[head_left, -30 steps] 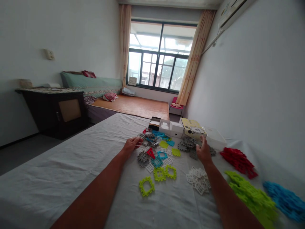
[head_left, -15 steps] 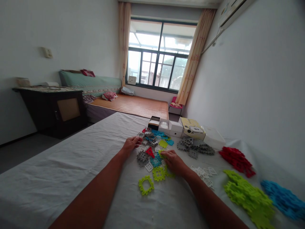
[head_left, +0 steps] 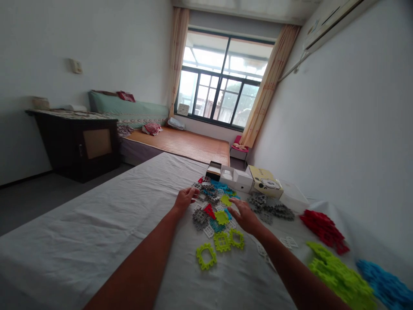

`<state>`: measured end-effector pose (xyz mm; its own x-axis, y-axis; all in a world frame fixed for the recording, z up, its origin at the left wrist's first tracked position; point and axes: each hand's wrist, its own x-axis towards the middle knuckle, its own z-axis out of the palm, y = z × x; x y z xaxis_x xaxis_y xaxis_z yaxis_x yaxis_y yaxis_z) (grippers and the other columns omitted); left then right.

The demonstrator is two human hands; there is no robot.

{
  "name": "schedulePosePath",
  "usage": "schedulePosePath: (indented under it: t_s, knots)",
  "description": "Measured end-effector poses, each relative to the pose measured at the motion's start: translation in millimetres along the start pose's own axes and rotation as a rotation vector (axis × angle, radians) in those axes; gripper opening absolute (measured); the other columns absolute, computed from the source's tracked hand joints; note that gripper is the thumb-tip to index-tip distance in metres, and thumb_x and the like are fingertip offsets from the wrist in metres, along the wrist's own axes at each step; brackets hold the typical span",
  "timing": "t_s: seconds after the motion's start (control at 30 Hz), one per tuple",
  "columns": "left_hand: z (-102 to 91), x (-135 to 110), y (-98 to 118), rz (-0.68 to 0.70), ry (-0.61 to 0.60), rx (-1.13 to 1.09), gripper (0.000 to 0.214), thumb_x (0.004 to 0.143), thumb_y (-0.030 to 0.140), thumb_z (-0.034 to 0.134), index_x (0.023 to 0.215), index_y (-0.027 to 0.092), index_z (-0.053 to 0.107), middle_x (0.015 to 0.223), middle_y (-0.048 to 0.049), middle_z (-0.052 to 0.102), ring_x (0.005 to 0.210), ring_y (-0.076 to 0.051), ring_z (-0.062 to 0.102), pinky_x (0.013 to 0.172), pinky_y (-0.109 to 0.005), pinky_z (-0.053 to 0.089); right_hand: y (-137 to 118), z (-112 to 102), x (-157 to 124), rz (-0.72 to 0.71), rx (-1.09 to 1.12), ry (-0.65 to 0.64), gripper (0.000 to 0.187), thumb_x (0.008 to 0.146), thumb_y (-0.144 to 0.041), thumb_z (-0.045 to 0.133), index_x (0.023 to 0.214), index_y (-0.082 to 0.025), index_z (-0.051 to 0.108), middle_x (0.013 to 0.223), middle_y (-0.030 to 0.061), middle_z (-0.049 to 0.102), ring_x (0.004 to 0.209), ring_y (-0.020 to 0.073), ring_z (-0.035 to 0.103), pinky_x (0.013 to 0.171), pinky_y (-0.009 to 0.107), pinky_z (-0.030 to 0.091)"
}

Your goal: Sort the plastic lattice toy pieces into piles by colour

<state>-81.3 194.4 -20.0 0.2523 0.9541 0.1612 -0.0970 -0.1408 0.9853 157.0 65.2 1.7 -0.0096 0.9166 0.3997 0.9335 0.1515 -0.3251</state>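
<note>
A mixed heap of small plastic lattice tiles (head_left: 213, 202) in grey, blue, red, white and lime lies on the white sheet (head_left: 106, 232). My left hand (head_left: 186, 198) rests palm down at the heap's left edge, fingers lying on grey and white tiles. My right hand (head_left: 247, 217) hovers palm down at the heap's right side, fingers stretched toward a lime tile (head_left: 222, 217) and a red triangle tile (head_left: 209, 211). Three lime frame tiles (head_left: 222, 242) lie just in front of both hands. I see nothing gripped in either hand.
Sorted piles lie to the right: grey (head_left: 272, 209), red (head_left: 324, 226), lime (head_left: 338, 271), blue (head_left: 383, 286), and a few white tiles (head_left: 288, 242). Small boxes (head_left: 234, 177) and a yellow box (head_left: 266, 183) stand behind the heap. A dark cabinet (head_left: 77, 142) and a bed (head_left: 180, 144) are further back.
My right hand left the grey pile on the right and came back to the mixed heap, now lifted slightly beside it. My left hand stayed put. The view shifted a little.
</note>
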Motion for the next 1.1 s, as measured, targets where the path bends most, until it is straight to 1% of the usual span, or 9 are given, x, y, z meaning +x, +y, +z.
schedulePosePath:
  t_s: [0.13,0.23,0.33,0.43,0.63,0.73,0.83,0.97,1.1]
  knots:
    - [0.4,2.5,-5.1,0.045,-0.004,0.109,0.043,0.075,0.05,0.047,0.078,0.012,0.065,0.073,-0.0054,0.067,0.066,-0.016,0.061,0.052,-0.022,0.046,6.5,0.3,49.1,0.101,-0.137,-0.121,0.052,0.088,-0.051,0.031,0.123,-0.018,0.05,0.13,0.0094,0.049,0.124,0.0223,0.039,0.103,0.037,0.028]
    - [-1.9,1.2,-6.5,0.118,-0.009,0.271,0.041,0.079,0.047,0.042,0.08,0.014,0.066,0.072,-0.0037,0.067,0.07,-0.016,0.062,0.056,-0.023,0.046,17.4,12.4,79.4,0.166,-0.162,-0.136,0.053,0.09,-0.047,0.025,0.123,-0.014,0.051,0.127,0.0131,0.052,0.121,0.0232,0.043,0.102,0.036,0.028]
    - [-4.3,-0.9,-5.8,0.245,0.019,0.487,0.036,0.082,0.041,0.041,0.081,0.017,0.068,0.078,-0.0031,0.069,0.077,-0.016,0.062,0.067,-0.023,0.045,22.6,29.1,90.0,0.203,-0.176,-0.154,0.051,0.09,-0.045,0.027,0.123,-0.014,0.051,0.126,0.0137,0.052,0.118,0.024,0.046,0.1,0.037,0.031]
    - [-4.1,-2.0,-4.8,0.32,0.05,0.621,0.03,0.082,0.035,0.043,0.084,0.019,0.068,0.087,-0.0049,0.069,0.086,-0.017,0.061,0.076,-0.025,0.044,18.4,39.3,83.5,0.193,-0.182,-0.153,0.048,0.088,-0.044,0.033,0.124,-0.017,0.049,0.129,0.0125,0.05,0.121,0.0242,0.042,0.101,0.039,0.028]
    - [0.5,-5.4,-4.1,0.348,0.035,0.696,0.025,0.082,0.032,0.046,0.09,0.02,0.067,0.096,-0.0056,0.067,0.095,-0.017,0.058,0.086,-0.028,0.041,-21.1,32.9,44.8,0.069,-0.139,-0.202,0.04,0.085,-0.041,0.043,0.12,-0.022,0.053,0.125,0.0078,0.054,0.118,0.0224,0.045,0.1,0.04,0.03]
    - [0.7,-7.5,-3.4,0.361,0.018,0.702,0.026,0.083,0.033,0.045,0.091,0.021,0.067,0.098,-0.0049,0.067,0.097,-0.017,0.057,0.089,-0.028,0.039,-51.0,20.2,20.5,0.011,0.009,-0.212,0.043,0.087,-0.046,0.038,0.122,-0.024,0.051,0.124,0.0064,0.055,0.115,0.02,0.048,0.097,0.037,0.036]
    - [-0.3,-7.7,-3.8,0.351,0.02,0.703,0.026,0.084,0.032,0.044,0.091,0.02,0.066,0.098,-0.0051,0.067,0.096,-0.017,0.056,0.088,-0.028,0.039,-72.1,-0.1,-11.1,0.046,0.148,-0.132,0.048,0.088,-0.05,0.034,0.125,-0.022,0.048,0.126,0.0081,0.053,0.118,0.0209,0.045,0.099,0.039,0.037]
    - [-1.3,-5.6,-6.5,0.35,0.007,0.721,0.027,0.086,0.032,0.041,0.091,0.021,0.065,0.097,-0.0046,0.066,0.094,-0.016,0.056,0.087,-0.028,0.039,-70.3,-25.2,-79.9,0.147,0.099,-0.143,0.057,0.081,-0.053,0.045,0.132,-0.028,0.039,0.136,0.0064,0.043,0.127,0.024,0.035,0.105,0.044,0.03]
    - [-0.7,-2.2,-7.0,0.337,-0.012,0.727,0.028,0.086,0.032,0.039,0.09,0.021,0.065,0.098,-0.0049,0.066,0.095,-0.017,0.056,0.088,-0.028,0.039,-55.6,-24.2,-149.0,0.229,0.031,-0.259,0.092,0.059,-0.059,0.066,0.139,-0.036,0.024,0.144,0.0028,0.03,0.13,0.0314,0.027,0.106,0.048,0.028]
